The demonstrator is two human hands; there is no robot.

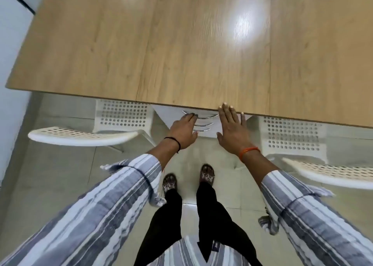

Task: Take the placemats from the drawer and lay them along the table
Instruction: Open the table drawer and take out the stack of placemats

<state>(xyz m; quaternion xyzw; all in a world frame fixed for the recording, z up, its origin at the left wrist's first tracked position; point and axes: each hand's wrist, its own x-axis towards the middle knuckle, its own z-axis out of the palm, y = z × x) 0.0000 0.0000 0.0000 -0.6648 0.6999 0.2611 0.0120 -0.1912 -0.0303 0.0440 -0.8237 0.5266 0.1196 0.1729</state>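
A white drawer unit (212,127) with three curved chrome handles stands under the near edge of the wooden table (181,54). All its drawers look closed, and no placemats are in sight. My left hand (184,129) curls its fingers over the left end of the top handle (203,116). My right hand (232,128) is flat and spread, with its fingertips resting on the table's front edge just right of the handles.
A white perforated chair (113,124) is tucked under the table at the left, and another white chair (302,142) at the right. My feet stand on a pale tiled floor (60,175) between them. A white wall runs along the left.
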